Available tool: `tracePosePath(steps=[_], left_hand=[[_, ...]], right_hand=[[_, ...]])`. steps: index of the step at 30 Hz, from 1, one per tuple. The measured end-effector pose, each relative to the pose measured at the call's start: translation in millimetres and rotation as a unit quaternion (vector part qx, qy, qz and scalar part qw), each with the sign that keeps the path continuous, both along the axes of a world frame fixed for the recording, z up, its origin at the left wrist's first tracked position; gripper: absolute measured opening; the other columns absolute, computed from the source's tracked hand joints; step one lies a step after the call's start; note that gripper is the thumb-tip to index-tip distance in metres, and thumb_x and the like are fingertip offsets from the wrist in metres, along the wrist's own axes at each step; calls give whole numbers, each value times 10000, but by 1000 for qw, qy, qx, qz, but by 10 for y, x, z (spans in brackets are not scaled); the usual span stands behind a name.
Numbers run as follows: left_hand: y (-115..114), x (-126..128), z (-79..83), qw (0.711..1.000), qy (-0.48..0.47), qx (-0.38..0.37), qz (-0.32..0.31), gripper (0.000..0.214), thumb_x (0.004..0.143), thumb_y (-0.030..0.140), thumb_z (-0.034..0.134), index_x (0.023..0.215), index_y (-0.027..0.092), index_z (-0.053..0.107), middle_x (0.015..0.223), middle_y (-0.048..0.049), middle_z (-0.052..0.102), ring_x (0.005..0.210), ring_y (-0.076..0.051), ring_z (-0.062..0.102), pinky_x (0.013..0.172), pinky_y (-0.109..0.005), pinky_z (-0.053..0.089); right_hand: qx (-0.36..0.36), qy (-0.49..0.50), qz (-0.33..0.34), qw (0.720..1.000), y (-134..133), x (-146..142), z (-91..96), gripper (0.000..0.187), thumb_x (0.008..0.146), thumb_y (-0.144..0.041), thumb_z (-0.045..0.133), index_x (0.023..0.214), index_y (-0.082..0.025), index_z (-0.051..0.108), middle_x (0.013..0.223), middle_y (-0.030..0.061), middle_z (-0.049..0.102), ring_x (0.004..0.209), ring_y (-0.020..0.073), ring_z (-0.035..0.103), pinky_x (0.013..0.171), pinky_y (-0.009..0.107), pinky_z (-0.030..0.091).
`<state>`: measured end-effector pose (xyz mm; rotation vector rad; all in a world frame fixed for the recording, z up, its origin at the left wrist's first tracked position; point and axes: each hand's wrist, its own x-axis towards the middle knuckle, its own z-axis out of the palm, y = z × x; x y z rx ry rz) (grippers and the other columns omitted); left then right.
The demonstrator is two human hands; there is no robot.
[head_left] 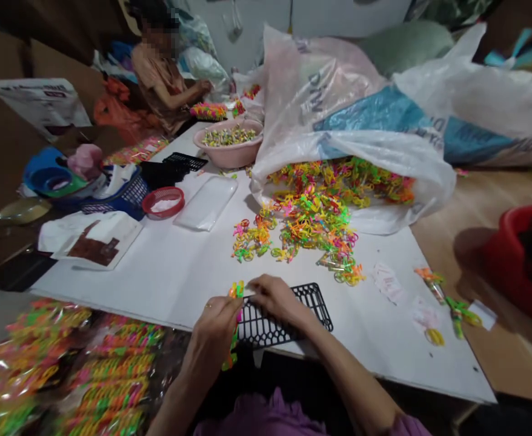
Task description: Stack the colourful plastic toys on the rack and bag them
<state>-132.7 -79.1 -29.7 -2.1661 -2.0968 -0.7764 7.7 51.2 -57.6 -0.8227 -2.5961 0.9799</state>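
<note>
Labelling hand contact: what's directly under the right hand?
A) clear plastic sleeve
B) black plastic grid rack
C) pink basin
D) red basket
B: the right hand lies over the black plastic grid rack, beside the strand of coloured plastic loops at the left hand.

I'm wearing a purple top [259,419] with a matching sleeve [405,426] showing, and I'm sporting a gold ring [208,306] on my left hand [211,333].

A rack [266,330] lies on the near table [157,290], a heap of rings [306,218] beyond it, spilling from a sack [352,103], with a basin [228,144] to the sack's left.
</note>
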Motion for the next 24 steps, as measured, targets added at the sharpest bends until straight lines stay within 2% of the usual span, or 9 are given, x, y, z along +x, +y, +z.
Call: tracePosePath(steps=[2,4,7,10,14,19,20,22,24], left_hand=[[-8,-32,-16,1000,1,4,-5,218,888,203,429,992,199,620,894,-47,666,865,-182,595,782,-317,505],[6,-56,-25,1000,-5,16,-7,198,886,198,443,982,197,616,890,-42,665,863,-173,596,792,-309,505],[64,-93,-42,999,-6,43,-28,162,882,189,459,942,191,610,844,-30,655,823,-153,594,768,-281,505],[128,-146,-56,997,-4,48,-54,160,888,184,448,902,194,607,819,-27,645,796,-147,590,750,-278,500],[190,-196,-39,998,-17,38,-54,162,895,178,438,881,192,598,813,-27,634,814,-155,570,783,-302,476],[208,-177,8,999,-19,21,-45,169,907,220,427,889,177,589,833,-32,630,830,-161,546,797,-308,451],[202,-167,15,999,-15,17,-45,181,911,229,419,888,177,591,838,-35,632,837,-164,548,796,-310,450],[185,-147,21,999,-7,16,-42,205,919,246,404,880,175,593,835,-41,631,840,-167,554,790,-314,450],[173,-132,15,999,-2,19,-35,212,920,252,401,872,174,591,820,-42,623,832,-166,555,785,-315,451]], right_hand=[[55,-17,-56,997,307,-65,120,242,850,-200,515,1081,-192,586,979,49,608,833,147,568,712,240,400],[145,-57,-90,984,558,-230,224,236,858,-160,468,1052,-187,600,1013,77,589,884,180,552,728,270,397],[245,-123,-46,961,757,-527,290,222,858,-120,430,957,-155,625,1034,118,570,940,227,519,773,321,390],[292,-143,-18,946,808,-639,283,200,870,-145,434,931,-137,624,1044,138,552,963,250,492,816,360,383],[308,-117,-24,944,764,-334,246,214,903,-180,421,1028,-164,593,1045,116,546,968,226,489,808,330,395],[230,-87,78,966,498,225,117,267,908,-107,400,1096,-200,565,1118,66,568,1013,157,512,837,258,400],[214,-81,60,972,440,280,93,259,912,-120,401,1091,-206,568,1121,58,574,1018,150,516,845,250,398],[204,-86,-32,975,345,302,66,221,925,-196,407,1053,-206,587,1075,59,598,988,155,536,835,253,400],[200,-122,-127,964,287,226,71,212,912,-302,443,965,-188,615,974,76,622,926,176,558,798,266,407]])
